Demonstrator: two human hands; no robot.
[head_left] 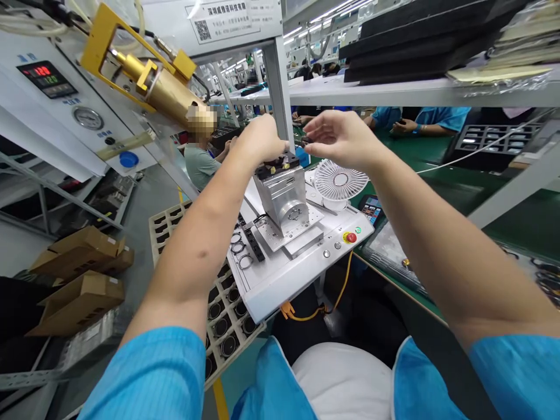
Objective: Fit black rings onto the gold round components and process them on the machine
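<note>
My left hand rests on top of a metal fixture, fingers curled down onto the dark part seated in its top. My right hand hovers just right of it, thumb and fingers pinching a small dark piece above the fixture. The fixture stands on a white machine base with a red stop button and small round buttons. Several dark rings lie on the base to the fixture's left.
A small white fan stands right of the fixture. A cream tray of round parts sits below left. A brass cylinder in a yellow frame hangs upper left. Cardboard boxes lie at left. Other workers sit along the green conveyor.
</note>
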